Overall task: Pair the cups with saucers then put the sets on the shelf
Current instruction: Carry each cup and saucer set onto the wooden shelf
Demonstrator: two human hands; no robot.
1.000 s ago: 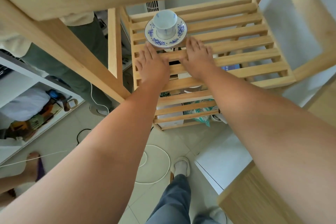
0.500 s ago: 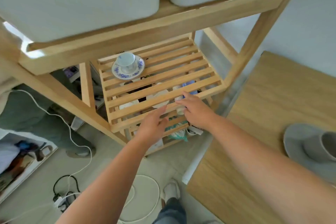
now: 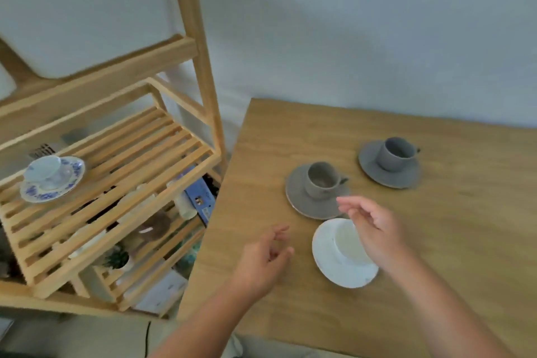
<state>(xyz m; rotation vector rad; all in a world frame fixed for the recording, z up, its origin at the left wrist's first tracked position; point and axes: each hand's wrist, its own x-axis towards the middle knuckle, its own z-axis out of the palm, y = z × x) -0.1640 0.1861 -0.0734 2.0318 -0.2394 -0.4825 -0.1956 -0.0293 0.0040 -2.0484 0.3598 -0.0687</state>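
A blue-patterned cup (image 3: 43, 169) stands on its matching saucer (image 3: 68, 184) on the slatted wooden shelf (image 3: 139, 160) at the left. On the wooden table (image 3: 436, 241) sit three sets: a white cup (image 3: 347, 241) on a white saucer (image 3: 343, 270), a taupe cup (image 3: 321, 179) on a taupe saucer (image 3: 299, 197), and a grey cup (image 3: 395, 152) on a grey saucer (image 3: 386, 174). My right hand (image 3: 374, 229) hovers over the white cup, fingers apart, holding nothing. My left hand (image 3: 264, 261) hangs empty just left of the white saucer, fingers loosely curled.
The shelf's upright post (image 3: 197, 46) stands close to the table's left edge. A white storage bin (image 3: 87, 14) sits on the tier above. Lower tiers hold a blue box (image 3: 200, 197), a small plant (image 3: 116, 259) and other clutter. A pale wall runs behind the table.
Both hands have left the shelf and swung right over the table, by the white set. The view has turned from the shelf to the table; the blue set stays on the shelf.
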